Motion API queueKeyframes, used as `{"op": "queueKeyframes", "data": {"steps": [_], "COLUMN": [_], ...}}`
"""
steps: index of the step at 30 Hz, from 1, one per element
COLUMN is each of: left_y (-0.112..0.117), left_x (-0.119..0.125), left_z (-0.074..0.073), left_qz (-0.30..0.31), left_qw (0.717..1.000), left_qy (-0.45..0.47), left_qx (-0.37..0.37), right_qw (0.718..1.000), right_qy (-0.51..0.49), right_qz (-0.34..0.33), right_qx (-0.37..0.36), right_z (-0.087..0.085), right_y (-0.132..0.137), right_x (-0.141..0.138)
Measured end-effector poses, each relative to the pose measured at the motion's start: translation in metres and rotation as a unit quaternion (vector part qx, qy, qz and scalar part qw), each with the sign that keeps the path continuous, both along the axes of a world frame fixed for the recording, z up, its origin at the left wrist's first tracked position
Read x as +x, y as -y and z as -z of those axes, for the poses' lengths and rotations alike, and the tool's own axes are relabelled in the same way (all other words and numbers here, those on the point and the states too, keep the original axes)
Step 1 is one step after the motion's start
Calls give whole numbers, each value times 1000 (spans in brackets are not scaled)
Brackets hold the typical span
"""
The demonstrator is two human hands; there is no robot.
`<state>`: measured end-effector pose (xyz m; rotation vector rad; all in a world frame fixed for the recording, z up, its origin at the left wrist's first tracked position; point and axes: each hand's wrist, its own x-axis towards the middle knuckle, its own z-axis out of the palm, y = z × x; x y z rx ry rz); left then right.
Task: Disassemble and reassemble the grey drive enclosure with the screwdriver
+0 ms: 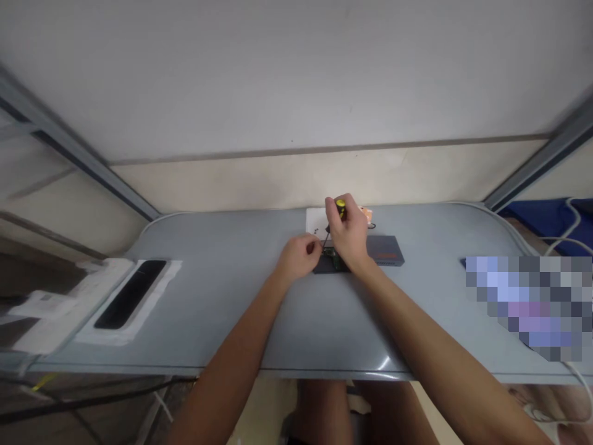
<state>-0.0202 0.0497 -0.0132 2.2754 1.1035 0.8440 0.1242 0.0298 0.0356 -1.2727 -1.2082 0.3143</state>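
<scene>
My right hand [349, 230] is wrapped round a screwdriver [341, 207] with a black and yellow handle. Its thin shaft slants down to a small green circuit board [334, 256] in a dark open case [326, 267]. At the left edge of that case, my left hand [300, 256] is closed in a pinch near the screwdriver's tip; what its fingers hold, if anything, is too small to make out. Partly behind my right wrist lies a dark grey case part [388, 250] with reddish lettering. A white sheet [315, 217] with several tiny dark screws sits just behind the case.
On the left, a black phone-like slab [131, 294] rests on white paper, beside more papers [81, 303]. A pixelated object [532, 303] is at the right. Cables [514, 232] run along the table's [217, 290] right edge. A wall panel [259, 182] stands behind.
</scene>
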Motion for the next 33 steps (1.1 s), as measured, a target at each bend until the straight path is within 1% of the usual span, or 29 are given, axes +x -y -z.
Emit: {"op": "queueKeyframes", "data": {"steps": [2, 4, 7, 8, 10, 13, 16, 21, 27, 30, 33], "left_y": [0, 0, 0, 0, 0, 1, 3, 10, 15, 16, 14], "left_x": [0, 0, -1, -1, -1, -2, -2, 1, 2, 0, -3], "left_z": [0, 0, 0, 1, 1, 3, 5, 4, 3, 4, 3], "left_qz": [2, -1, -1, 1, 8, 13, 6, -7, -16, -8, 10], "left_qw": [1000, 1000, 1000, 1000, 1000, 999, 1000, 1000, 1000, 999, 999], "left_qy": [9, 14, 10, 9, 8, 11, 8, 2, 11, 18, 19], "left_qx": [-7, -20, -30, -29, -29, -31, -22, -18, -20, -27, -36], "right_qw": [1000, 999, 998, 998, 995, 981, 973, 972, 970, 962, 950], "right_qy": [4, -4, -27, -40, -86, -167, -206, -217, -215, -237, -252], "right_qz": [-19, -19, -5, -12, -46, -97, -100, -91, -113, -138, -179], "right_qx": [17, 35, 49, 45, 31, 21, 19, 11, 7, -13, -40], "right_z": [0, 1, 2, 2, 1, 3, 7, 11, 4, -1, -5], "right_y": [-9, -13, -8, -5, 0, 0, -6, -8, 1, 3, 2], "right_x": [-3, -5, -7, -7, -6, -1, 4, 5, -2, -2, 1]}}
